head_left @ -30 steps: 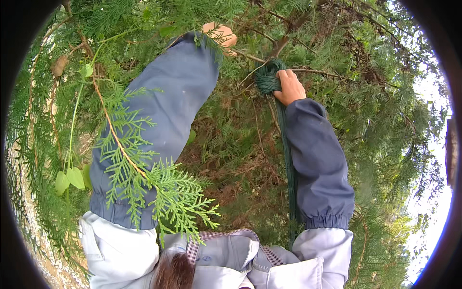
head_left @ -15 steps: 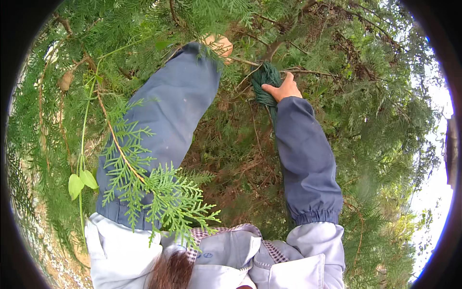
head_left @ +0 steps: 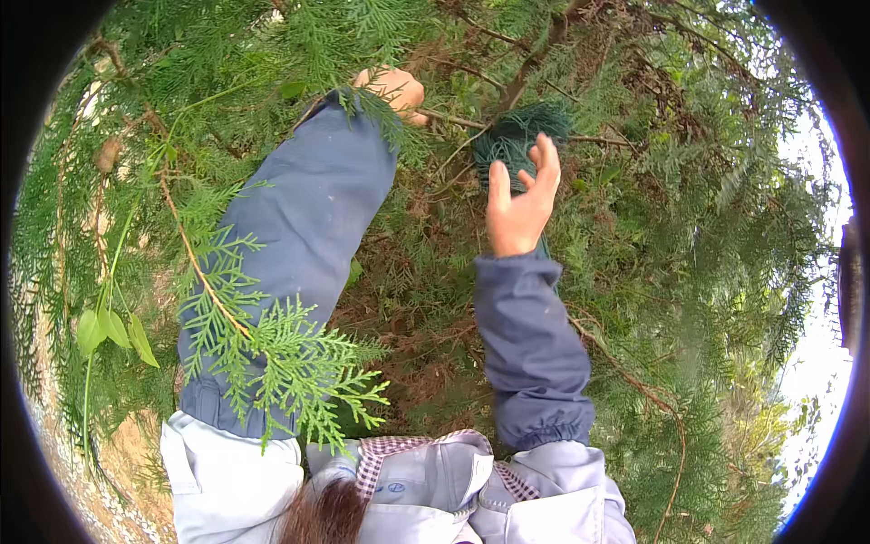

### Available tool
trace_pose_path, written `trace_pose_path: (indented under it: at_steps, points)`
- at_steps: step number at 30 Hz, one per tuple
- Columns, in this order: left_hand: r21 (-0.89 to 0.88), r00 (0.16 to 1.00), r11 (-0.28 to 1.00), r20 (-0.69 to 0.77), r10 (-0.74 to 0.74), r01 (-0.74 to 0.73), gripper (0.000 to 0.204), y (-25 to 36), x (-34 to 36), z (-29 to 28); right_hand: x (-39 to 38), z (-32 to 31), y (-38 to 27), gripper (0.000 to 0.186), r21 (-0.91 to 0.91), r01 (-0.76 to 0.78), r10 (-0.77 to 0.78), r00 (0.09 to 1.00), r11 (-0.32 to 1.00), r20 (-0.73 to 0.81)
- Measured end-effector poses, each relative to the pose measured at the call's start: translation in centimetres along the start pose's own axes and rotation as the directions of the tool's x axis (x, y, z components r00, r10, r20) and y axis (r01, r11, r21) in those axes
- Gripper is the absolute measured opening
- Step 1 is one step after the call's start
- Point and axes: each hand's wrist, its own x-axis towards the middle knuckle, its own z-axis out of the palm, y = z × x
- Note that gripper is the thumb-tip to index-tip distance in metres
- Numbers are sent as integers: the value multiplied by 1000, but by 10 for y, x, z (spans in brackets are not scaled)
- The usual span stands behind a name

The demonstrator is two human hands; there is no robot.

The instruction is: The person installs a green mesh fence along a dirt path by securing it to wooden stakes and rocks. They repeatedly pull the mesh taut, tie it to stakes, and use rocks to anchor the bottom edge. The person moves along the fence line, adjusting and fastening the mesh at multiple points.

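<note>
Up among the conifer foliage, my left hand [head_left: 393,90] is closed in a fist round a thin bare branch [head_left: 456,119], which runs rightward from it. A bundle of dark green twine [head_left: 507,140] hangs where that branch meets a thicker stem [head_left: 518,89]. Just below and in front of the bundle is my right hand [head_left: 523,204], thumb and fingers apart. Its fingertips overlap the twine in view; whether they touch it I cannot tell. Some green strands trail down behind my right wrist.
A leafy conifer sprig [head_left: 294,349] crosses in front of my left sleeve. Dense green branches surround both arms, with brown, dry twigs [head_left: 426,340] between them. A vine with broad leaves [head_left: 113,328] hangs at the left, above pale stony ground [head_left: 136,453].
My right hand has come off the side of the twine bundle, moving down and left with its fingers spreading. The bundle now looks wider. My left hand has shifted slightly left, still closed.
</note>
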Motion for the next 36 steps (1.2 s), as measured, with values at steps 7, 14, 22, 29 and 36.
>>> trace_pose_path:
  at_steps: [7,14,22,29,36]
  points:
    - [30,998,998,0,-63,63,49,8,1,-4,-32,55,64,54,509,-587,638,765,630,92]
    - [81,985,989,103,-135,127,50,14,3,-5,23,96,103,46,349,-768,823,568,537,-16]
    - [161,991,983,91,-101,85,52,5,-2,-3,-20,-1,48,26,444,-858,726,477,260,496]
    - [92,974,985,160,-158,145,46,10,-2,3,-19,57,66,28,738,-373,660,740,562,-129]
    - [91,977,983,122,-173,162,45,10,-3,6,-7,73,67,37,465,-504,535,842,728,76]
